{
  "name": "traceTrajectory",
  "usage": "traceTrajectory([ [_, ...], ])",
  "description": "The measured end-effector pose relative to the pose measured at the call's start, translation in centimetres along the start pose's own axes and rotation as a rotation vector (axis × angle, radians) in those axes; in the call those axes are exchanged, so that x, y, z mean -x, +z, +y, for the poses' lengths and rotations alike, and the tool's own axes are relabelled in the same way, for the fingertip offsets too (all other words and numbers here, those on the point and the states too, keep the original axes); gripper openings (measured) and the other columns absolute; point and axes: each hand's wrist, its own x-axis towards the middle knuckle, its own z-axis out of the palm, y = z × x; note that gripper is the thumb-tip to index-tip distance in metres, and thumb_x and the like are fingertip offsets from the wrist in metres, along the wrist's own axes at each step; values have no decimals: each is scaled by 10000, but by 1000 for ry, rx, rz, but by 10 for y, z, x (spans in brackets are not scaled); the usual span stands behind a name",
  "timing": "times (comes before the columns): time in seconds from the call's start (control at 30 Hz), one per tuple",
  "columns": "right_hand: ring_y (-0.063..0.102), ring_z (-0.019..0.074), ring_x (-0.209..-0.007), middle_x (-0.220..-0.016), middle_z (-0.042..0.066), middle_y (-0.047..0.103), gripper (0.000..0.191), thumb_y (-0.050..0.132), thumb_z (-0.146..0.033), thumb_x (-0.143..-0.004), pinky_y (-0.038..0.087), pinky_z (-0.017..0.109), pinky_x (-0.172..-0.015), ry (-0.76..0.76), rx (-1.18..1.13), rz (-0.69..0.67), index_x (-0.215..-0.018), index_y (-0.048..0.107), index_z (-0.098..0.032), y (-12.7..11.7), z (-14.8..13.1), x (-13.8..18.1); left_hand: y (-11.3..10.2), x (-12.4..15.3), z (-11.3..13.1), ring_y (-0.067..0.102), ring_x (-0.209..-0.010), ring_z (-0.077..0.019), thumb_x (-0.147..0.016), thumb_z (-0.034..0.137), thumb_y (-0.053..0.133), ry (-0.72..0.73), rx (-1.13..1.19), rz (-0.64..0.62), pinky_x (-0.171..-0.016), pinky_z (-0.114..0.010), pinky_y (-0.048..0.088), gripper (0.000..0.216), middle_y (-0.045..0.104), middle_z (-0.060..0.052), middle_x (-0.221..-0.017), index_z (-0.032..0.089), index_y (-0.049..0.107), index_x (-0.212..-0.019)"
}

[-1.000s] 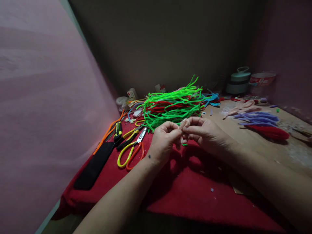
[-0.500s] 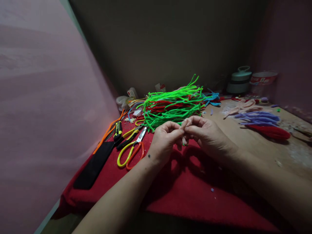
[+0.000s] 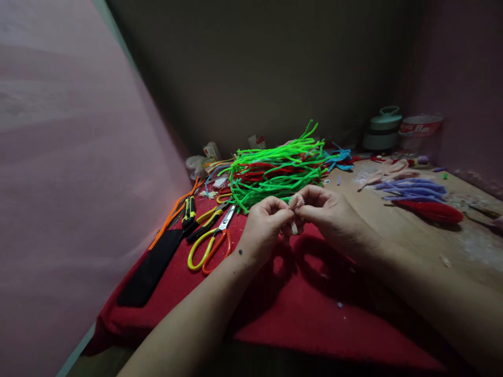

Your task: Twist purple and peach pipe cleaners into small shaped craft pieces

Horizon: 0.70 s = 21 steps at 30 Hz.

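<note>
My left hand (image 3: 264,226) and my right hand (image 3: 332,217) meet above a red cloth (image 3: 275,303), fingers pinched together on a small pale pink pipe cleaner piece (image 3: 295,201). A short end of it hangs below the fingers. Both hands are closed on it. Just behind them lies a big heap of neon green pipe cleaners (image 3: 275,170) mixed with red ones.
Yellow-and-orange scissors (image 3: 208,245), pliers and a yellow-black utility knife (image 3: 190,209) lie left of the hands, beside a black flat case (image 3: 147,272). Purple (image 3: 412,188), red and pink pipe cleaners lie at right on the brown table. A green pot (image 3: 383,133) stands at the back.
The hands stay together on the pink piece, their fingers shifting slightly. The view has drifted a little; nothing else on the table has moved.
</note>
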Motion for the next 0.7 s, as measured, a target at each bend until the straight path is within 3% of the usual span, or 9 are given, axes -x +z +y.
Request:
traceTrajectory([
  [0.23,543,116,-539,-628,-14,548,37,564,-186,-745,442,277,-558,14,0,-31,-732,540,-160,-2,2,-1,-1,1,-1,491,-408,-76,-651,117,564,62,1,-11,-410,-177,378,77,566,22,-490,143,492,-638],
  [0.4,534,101,-509,-649,-20,555,38,560,-142,-729,443,260,-519,-36,30,21,-708,538,-165,-2,0,-3,-9,-2,-2,503,-443,-71,-685,197,625,-2,108,-138,-415,-181,392,111,589,-2,-579,121,549,-713],
  [0.57,498,68,-479,-652,-26,545,57,584,-114,-699,410,218,-472,-49,24,80,-672,555,-155,-1,-5,-3,-13,-2,-1,520,-467,-77,-689,252,657,-86,138,-168,-396,-182,422,191,591,-5,-632,131,559,-800],
  [0.7,521,89,-500,-649,-12,569,53,602,-163,-712,420,239,-489,23,-72,31,-681,559,-159,-3,-4,-3,-10,-2,-2,532,-484,-85,-716,261,640,-19,134,-155,-412,-181,426,189,595,-15,-619,127,551,-816],
])
